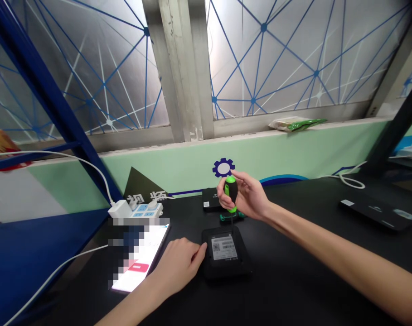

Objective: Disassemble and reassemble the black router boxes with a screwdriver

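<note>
A black, rounded-corner device with a white label on its upper face lies flat on the dark table. My right hand is closed around a green-and-black screwdriver, held upright. The shaft points down at the device's far edge, just above the label; whether the tip sits in a screw is too small to tell. My left hand rests on the table at the device's left side, fingers curled under, with the thumb against the device's edge. Behind the screwdriver lies a small green-and-black item, partly hidden.
Left of my left hand lies a lit phone or tablet, partly pixelated. A white power strip with plugs and cables stands behind it. A black box is near the wall. Another flat black box lies at right, near a white cable.
</note>
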Demonstrator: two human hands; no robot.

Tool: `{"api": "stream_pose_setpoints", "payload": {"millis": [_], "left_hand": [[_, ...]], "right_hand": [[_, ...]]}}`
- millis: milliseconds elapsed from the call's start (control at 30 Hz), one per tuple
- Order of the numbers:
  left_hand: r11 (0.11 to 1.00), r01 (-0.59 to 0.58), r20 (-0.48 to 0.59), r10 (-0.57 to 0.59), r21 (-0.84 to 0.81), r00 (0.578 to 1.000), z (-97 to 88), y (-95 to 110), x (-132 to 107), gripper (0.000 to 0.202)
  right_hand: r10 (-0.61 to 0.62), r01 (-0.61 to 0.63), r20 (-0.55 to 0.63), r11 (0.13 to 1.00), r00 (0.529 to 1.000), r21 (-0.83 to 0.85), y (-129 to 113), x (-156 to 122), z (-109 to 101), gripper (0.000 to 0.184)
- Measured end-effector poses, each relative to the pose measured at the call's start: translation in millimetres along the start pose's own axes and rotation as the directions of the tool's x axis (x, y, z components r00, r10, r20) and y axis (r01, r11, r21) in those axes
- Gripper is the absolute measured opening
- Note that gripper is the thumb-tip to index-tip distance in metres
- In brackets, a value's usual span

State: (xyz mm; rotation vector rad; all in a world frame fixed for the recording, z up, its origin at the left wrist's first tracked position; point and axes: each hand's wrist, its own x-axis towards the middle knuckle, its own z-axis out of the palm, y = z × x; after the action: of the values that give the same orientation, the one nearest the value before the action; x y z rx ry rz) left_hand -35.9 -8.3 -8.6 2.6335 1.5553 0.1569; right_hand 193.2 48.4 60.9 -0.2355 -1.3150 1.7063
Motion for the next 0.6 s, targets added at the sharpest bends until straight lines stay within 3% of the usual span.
{"api": "stream_pose_setpoints", "payload": {"millis": [433, 600], "left_hand": [[1.000, 0.002, 0.004, -0.002, 0.016, 1.000, -2.2, 1.1, -1.3, 0.058], [1.000, -0.002, -0.007, 0.002, 0.012, 1.000, -0.7, 0.2, -0.9, 0.058]], "right_hand": [[-0.023, 0.024, -0.014, 0.999, 1.000, 0.026, 1.0, -0.1, 1.9, 0.023], [-0.015, 0.014, 0.034, 0.999, 0.999, 0.032, 1.1, -0.1, 0.2, 0.018]]}}
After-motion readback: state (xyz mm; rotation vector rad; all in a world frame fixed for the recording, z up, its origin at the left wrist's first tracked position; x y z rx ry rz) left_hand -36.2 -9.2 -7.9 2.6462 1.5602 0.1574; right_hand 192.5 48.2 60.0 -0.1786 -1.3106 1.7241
